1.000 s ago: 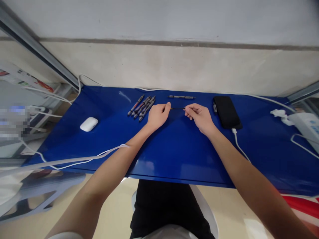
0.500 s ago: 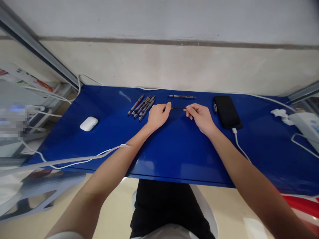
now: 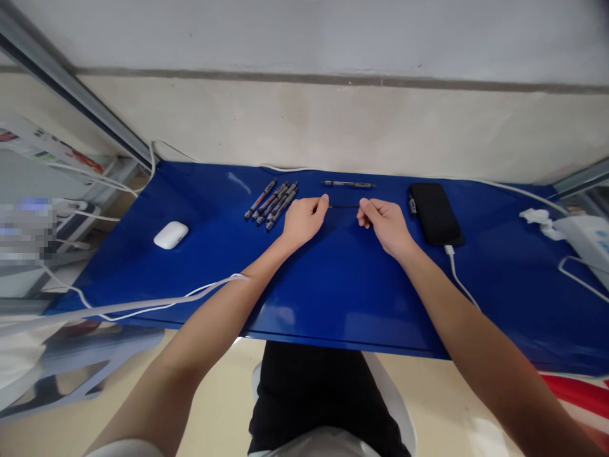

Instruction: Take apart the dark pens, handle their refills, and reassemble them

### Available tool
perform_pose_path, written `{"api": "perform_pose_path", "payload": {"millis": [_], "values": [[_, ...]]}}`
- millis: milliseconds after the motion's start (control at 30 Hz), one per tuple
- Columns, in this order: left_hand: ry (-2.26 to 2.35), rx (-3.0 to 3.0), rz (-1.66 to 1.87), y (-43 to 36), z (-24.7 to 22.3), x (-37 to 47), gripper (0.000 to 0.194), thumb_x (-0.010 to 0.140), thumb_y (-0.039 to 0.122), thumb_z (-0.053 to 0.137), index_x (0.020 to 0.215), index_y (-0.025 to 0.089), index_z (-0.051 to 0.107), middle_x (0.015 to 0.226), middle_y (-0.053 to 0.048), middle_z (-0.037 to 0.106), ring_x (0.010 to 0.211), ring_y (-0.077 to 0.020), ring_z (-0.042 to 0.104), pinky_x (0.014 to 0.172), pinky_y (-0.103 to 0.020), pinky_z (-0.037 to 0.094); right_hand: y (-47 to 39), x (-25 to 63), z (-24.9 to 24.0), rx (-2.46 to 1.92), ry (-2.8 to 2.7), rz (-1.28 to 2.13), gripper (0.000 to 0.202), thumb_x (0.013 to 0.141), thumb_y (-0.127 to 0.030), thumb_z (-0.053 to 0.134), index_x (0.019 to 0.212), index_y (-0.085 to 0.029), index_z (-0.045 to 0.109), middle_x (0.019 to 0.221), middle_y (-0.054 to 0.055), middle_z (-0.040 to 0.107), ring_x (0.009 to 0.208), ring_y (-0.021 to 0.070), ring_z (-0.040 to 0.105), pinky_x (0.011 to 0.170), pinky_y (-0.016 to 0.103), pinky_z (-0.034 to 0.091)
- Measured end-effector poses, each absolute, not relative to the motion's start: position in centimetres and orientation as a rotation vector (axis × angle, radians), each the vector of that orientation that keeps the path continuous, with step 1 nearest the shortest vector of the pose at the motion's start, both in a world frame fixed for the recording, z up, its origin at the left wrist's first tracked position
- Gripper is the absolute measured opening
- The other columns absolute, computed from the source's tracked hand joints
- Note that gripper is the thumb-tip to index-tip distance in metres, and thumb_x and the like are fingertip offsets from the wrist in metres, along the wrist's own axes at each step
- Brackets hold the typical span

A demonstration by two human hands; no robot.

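Note:
Between my hands stretches a thin dark pen refill [image 3: 344,206], level above the blue table. My left hand [image 3: 304,219] is closed around its left end, thumb on top; whatever else sits inside that fist is hidden. The right end is pinched between the thumb and fingers of my right hand [image 3: 383,222]. Several grey-and-black pens [image 3: 273,204] lie in a slanted group just left of my left hand. Beyond my hands, one more pen [image 3: 349,184] lies crosswise near the wall.
A black phone [image 3: 435,212] with a white charging cable [image 3: 455,274] lies right of my right hand, a small grey item [image 3: 412,204] at its left edge. A white earbud case [image 3: 171,235] sits on the left of the blue table [image 3: 328,285]. A white cord [image 3: 190,297] crosses my left forearm.
My right hand has moved slightly to the right, and a little more of the dark refill shows between my hands. The left hand has stayed nearly in place.

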State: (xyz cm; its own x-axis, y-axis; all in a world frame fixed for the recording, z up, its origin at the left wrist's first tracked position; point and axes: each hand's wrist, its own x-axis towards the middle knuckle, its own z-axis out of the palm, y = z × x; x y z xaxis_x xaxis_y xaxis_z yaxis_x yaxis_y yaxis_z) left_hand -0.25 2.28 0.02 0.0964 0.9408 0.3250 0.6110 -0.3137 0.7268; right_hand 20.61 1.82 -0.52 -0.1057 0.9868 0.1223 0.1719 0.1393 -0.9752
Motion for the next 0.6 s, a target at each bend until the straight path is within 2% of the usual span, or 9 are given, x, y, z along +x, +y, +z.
{"api": "perform_pose_path", "payload": {"millis": [200,367,600], "values": [[1.529,1.984,1.073,2.37,-0.09,-0.30,0.055,0.103,0.046,0.038,0.055,0.020,0.029,0.050,0.001,0.036,0.049,-0.0115,0.032,0.055,-0.033,0.018,2.27,20.79,-1.15,-1.173,-1.433,1.094,0.031,0.085,-0.053,0.075,0.085,-0.021,0.074,0.070,0.001,0.067,0.059,0.0125,0.053,0.057,0.028,0.041],[1.557,2.067,1.030,2.21,-0.13,-0.20,0.055,0.103,0.045,0.037,0.055,0.020,0.035,0.052,0.000,0.044,0.048,-0.0117,0.034,0.055,-0.033,0.020,1.99,20.53,-0.84,-1.160,-1.422,1.091,0.040,0.090,-0.057,0.068,0.074,-0.021,0.072,0.065,0.002,0.064,0.057,0.0125,0.053,0.056,0.028,0.041],[1.621,2.292,0.822,1.60,-0.04,0.06,0.060,0.106,0.049,0.031,0.061,0.019,0.058,0.059,-0.005,0.062,0.053,-0.0155,0.051,0.054,-0.031,0.024,1.86,20.47,-0.75,-1.163,-1.429,1.070,0.047,0.091,-0.061,0.063,0.067,-0.021,0.068,0.062,0.002,0.063,0.056,0.0132,0.053,0.055,0.029,0.040]]}}
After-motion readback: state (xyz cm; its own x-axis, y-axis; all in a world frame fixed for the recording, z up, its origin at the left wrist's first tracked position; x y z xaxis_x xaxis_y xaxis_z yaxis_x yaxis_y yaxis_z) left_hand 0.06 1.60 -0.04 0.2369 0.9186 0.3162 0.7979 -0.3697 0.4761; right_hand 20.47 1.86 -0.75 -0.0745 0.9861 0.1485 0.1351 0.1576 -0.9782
